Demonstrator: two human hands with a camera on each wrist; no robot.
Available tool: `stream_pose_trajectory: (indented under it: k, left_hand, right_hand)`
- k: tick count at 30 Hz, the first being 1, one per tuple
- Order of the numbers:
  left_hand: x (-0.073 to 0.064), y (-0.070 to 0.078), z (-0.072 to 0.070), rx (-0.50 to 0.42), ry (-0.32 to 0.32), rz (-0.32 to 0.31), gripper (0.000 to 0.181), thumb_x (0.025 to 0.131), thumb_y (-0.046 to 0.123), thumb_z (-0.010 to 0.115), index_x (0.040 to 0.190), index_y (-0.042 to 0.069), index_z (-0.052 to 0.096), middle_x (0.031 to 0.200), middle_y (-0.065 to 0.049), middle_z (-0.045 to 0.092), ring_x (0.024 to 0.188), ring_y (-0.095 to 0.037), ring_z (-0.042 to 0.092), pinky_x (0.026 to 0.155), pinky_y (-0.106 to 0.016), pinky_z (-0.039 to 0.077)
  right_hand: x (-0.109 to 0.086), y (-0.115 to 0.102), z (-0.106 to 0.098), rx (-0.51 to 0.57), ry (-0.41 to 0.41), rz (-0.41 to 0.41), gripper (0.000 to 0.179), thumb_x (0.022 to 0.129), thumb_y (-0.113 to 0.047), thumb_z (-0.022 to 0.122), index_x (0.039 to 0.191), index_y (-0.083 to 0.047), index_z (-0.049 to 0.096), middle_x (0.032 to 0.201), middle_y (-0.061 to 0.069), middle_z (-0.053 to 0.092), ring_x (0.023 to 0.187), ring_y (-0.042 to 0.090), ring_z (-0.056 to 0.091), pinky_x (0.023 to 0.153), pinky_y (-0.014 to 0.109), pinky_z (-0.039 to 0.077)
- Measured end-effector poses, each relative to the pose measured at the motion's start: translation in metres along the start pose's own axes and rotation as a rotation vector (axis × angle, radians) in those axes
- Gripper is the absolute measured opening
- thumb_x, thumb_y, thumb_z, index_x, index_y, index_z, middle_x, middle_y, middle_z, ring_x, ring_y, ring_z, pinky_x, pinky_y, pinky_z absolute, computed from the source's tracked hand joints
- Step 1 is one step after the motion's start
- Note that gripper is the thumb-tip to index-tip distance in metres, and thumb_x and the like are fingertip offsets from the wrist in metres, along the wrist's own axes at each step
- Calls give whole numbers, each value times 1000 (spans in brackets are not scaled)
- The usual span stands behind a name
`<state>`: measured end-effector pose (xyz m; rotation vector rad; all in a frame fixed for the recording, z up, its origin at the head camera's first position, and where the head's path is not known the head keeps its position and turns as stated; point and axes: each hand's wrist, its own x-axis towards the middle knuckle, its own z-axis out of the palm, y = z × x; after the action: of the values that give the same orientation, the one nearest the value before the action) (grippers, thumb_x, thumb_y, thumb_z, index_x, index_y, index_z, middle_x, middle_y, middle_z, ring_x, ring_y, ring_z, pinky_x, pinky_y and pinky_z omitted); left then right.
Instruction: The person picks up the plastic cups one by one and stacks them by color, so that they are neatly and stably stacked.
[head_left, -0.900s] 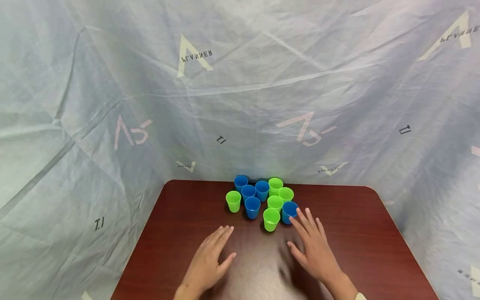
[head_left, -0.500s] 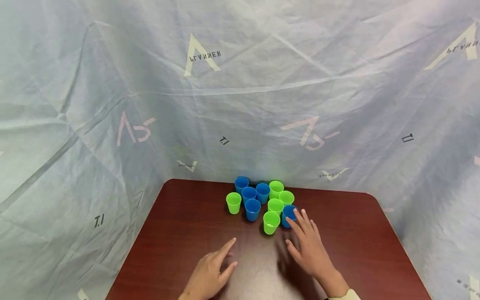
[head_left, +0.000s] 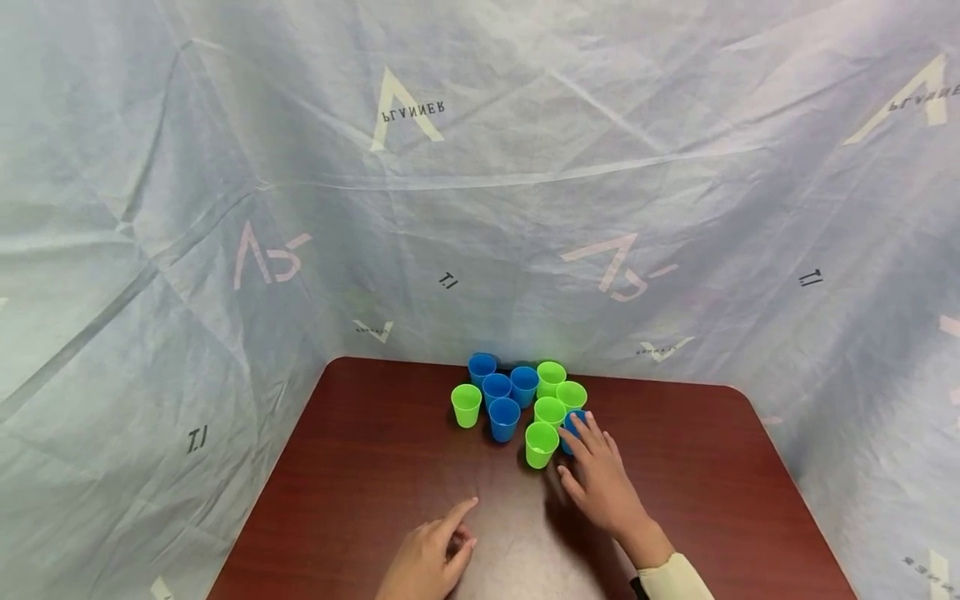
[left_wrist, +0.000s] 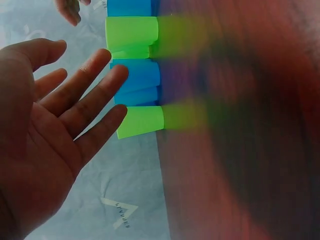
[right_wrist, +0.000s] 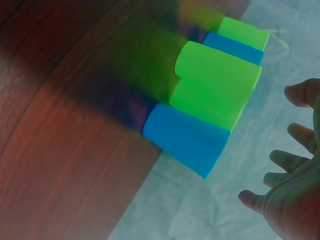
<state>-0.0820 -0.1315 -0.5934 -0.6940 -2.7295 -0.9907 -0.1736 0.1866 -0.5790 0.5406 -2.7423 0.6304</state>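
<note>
Grey cloth (head_left: 510, 221) bears "PLANNER" (head_left: 413, 112), "T.I" (head_left: 448, 281) and, seemingly, pink "A5" (head_left: 282, 265).

One blue tapered cup (right_wrist: 187, 140) stands upright on the bench (head_left: 345, 483), mouth up, sides plain. It sits just right of the frontmost lime-green tapered cup (head_left: 542, 447), likewise upright.

cups (head_left: 504, 423): clustered on table (head_left: 360, 467), rear middle | cloth (head_left: 487, 225): behind table, also left and right

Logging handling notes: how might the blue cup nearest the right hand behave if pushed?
The blue cup may tip if pushed high, being narrower at its base. Its smooth-looking wall might feel slippery. Upright, it probably won't roll.
</note>
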Motion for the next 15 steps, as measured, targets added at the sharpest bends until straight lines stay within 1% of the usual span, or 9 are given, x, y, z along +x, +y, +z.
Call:
stream_pose_trajectory:
  k: [2, 4, 7, 9, 10, 11, 15]
  left_hand:
    - [0, -1, 5, -7, -1, 11, 45, 96, 18, 76, 140, 15, 65, 90, 15, 74, 78, 8, 64, 69, -26, 54]
    - [0, 0, 9, -15, -6, 21, 41, 96, 18, 75, 136, 14, 68, 89, 16, 73, 78, 10, 61, 68, -21, 52]
    - [1, 1, 14, -48, -48, -2, 34, 97, 17, 73, 130, 12, 71, 87, 16, 71, 75, 12, 57, 66, -17, 50]
    - [0, 1, 16, -75, -68, -4, 29, 98, 16, 72, 127, 11, 72, 85, 16, 71, 74, 13, 55, 64, -15, 48]
    - [-2, -1, 17, -83, -66, 8, 28, 97, 15, 72, 125, 10, 73, 85, 15, 70, 73, 14, 55, 64, -14, 48]
    - [-3, -2, 19, -85, -55, 29, 26, 96, 14, 73, 122, 10, 74, 84, 15, 71, 73, 14, 54, 63, -13, 47]
    - [-15, -12, 26, -32, 82, 184, 25, 85, 7, 78, 110, 10, 75, 77, 13, 69, 70, 15, 52, 61, -6, 41]
  right_hand:
    - [2, 0, 3, -8, -6, 1, 62, 98, -26, 76, 154, -11, 55, 169, 15, 41, 161, 46, 26, 122, 74, 27]
    - [4, 0, 5, -14, -16, 1, 63, 97, -26, 77, 154, -12, 54, 169, 15, 41, 161, 46, 26, 122, 74, 25]
    - [8, 1, 8, -18, -22, -9, 65, 96, -25, 79, 155, -13, 54, 169, 14, 42, 161, 46, 26, 123, 75, 24]
    - [11, 0, 12, -23, -21, -19, 66, 95, -24, 80, 155, -13, 54, 169, 13, 42, 161, 47, 25, 122, 75, 25]
    - [12, -1, 15, -27, -19, -28, 67, 94, -23, 81, 155, -14, 54, 169, 13, 42, 161, 47, 25, 122, 75, 25]
    - [13, -2, 18, -30, -20, -39, 68, 94, -23, 81, 155, -14, 53, 169, 13, 42, 161, 47, 25, 122, 76, 26]
    - [16, -9, 30, -46, -33, -86, 70, 94, -24, 81, 157, -14, 52, 168, 14, 43, 160, 49, 25, 120, 78, 26]
